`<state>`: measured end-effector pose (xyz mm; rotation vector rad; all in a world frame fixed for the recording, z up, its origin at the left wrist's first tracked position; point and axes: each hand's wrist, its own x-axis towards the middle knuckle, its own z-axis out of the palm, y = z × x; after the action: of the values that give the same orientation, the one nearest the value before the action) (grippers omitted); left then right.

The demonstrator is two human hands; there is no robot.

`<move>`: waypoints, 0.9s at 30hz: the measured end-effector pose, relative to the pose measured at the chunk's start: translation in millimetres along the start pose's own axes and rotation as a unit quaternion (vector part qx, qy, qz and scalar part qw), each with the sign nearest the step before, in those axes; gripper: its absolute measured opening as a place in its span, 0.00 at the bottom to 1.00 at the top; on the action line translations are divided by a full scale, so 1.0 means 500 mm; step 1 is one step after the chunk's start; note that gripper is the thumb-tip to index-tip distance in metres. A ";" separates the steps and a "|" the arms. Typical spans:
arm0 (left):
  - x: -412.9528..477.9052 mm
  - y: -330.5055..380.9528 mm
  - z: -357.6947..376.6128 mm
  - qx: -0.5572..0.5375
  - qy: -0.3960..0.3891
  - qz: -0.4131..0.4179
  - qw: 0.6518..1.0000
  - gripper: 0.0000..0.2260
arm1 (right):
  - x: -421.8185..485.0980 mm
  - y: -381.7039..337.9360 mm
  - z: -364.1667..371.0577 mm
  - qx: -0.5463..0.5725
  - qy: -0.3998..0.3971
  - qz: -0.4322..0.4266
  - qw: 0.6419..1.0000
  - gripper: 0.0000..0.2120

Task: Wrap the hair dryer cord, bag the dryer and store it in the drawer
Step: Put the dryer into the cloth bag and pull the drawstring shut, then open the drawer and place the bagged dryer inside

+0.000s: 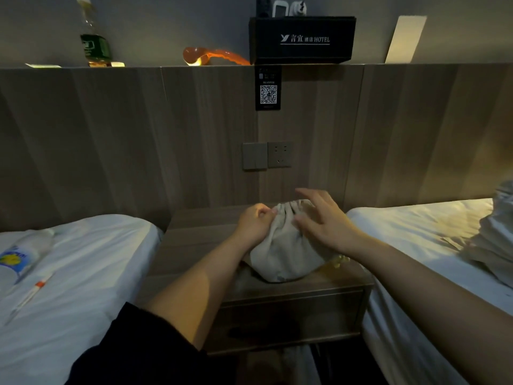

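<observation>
A beige cloth drawstring bag [280, 254] lies bulging on top of the wooden nightstand [194, 245], its gathered mouth pointing toward the wall. The hair dryer itself is hidden inside it. My left hand [254, 225] pinches the bag's gathered mouth on the left side. My right hand [322, 220] hovers over the bag's right side with fingers spread, palm down, touching or nearly touching the cloth. The nightstand's drawer front [291, 315] below is shut. A small pale bit of something [340, 261] pokes out by the bag's right edge.
White beds flank the nightstand: left bed [83, 273] with a plastic bottle [22, 257] and a pen [30, 295], right bed [416, 245] with crumpled bedding [494, 245]. Wall socket [279, 154] above; ledge holds a black hotel box [302, 40], orange shoehorn [213, 56], green bottle [94, 45].
</observation>
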<state>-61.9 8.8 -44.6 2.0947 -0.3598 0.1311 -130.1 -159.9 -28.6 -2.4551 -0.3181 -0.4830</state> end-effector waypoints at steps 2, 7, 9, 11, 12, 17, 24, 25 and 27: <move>0.005 -0.003 0.000 -0.035 -0.026 -0.020 0.999 0.12 | -0.016 0.010 0.002 -0.098 -0.079 -0.026 0.992 0.41; 0.003 -0.025 0.011 -0.144 -0.078 -0.105 0.981 0.12 | -0.020 0.046 0.014 -0.121 -0.121 -0.012 0.985 0.46; 0.005 -0.031 0.015 -0.183 -0.078 -0.140 0.970 0.11 | -0.021 0.055 0.024 -0.127 -0.081 -0.015 0.988 0.37; 0.007 -0.032 0.017 -0.200 -0.080 -0.150 0.965 0.10 | -0.025 0.059 0.036 -0.129 -0.018 -0.029 0.991 0.29; 0.008 -0.032 0.018 -0.213 -0.077 -0.150 0.962 0.11 | -0.027 0.059 0.042 -0.122 0.010 -0.038 0.992 0.26; -0.009 -0.034 0.021 -0.245 -0.063 -0.133 0.958 0.10 | -0.047 0.056 0.064 -0.102 0.101 -0.068 0.987 0.21; -0.052 -0.002 0.032 -0.203 -0.088 -0.122 0.968 0.07 | -0.101 0.028 0.044 -0.131 0.242 -0.079 0.958 0.11; -0.068 0.004 0.033 -0.226 -0.093 -0.110 0.963 0.07 | -0.111 0.024 0.038 -0.128 0.245 -0.075 0.958 0.11; -0.102 0.012 0.037 -0.248 -0.102 -0.092 0.959 0.08 | -0.131 0.017 0.024 -0.121 0.247 -0.068 0.959 0.12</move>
<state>-113.0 0.3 -61.6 1.6329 -0.2827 -0.2660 -183.2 -166.5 -68.8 -2.4424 -0.2267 -1.2304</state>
